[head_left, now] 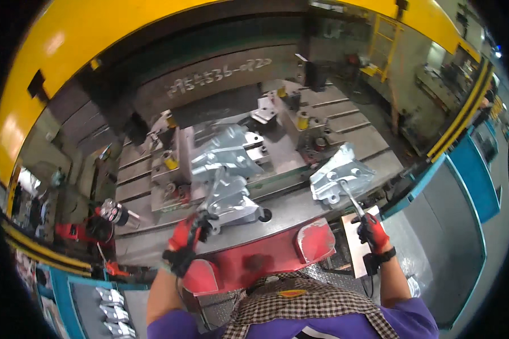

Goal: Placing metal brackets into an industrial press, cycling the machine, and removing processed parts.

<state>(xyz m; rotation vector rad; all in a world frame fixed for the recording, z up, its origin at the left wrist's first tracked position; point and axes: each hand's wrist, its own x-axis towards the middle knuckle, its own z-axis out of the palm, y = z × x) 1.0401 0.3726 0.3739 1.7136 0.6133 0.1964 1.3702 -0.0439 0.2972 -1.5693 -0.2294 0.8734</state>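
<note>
Evidently grips a slim, straight metal tool (pixel 352 200) in the red-and-black-gloved right hand (pixel 370 230), in the head view, with its far end at a grey, bent sheet-metal part (pixel 333 176) on the right side of the slotted steel press bed (pixel 291 210). Curls the fingers of the red-and-black-gloved left hand (pixel 192 230) at the near edge of a ridged, angular grey metal part (pixel 229 198) at the front of the bed; hard to tell whether gripping that edge or a handle. Has behind it a shiny, folded grey metal part (pixel 220 150) among fixtures with yellow cylinders (pixel 302 120).

To handle these well, probably best to make sure of the tool's hold before taking any weight, then raise the right-hand part evenly rather than drag it over the slots. Steady the front part near its balance, clear of the folded one behind; beware of likely sharp edges against the gloves. Work from in front of the red, curved metal stand (pixel 277 246), never leaning fingers in under the press.
</note>
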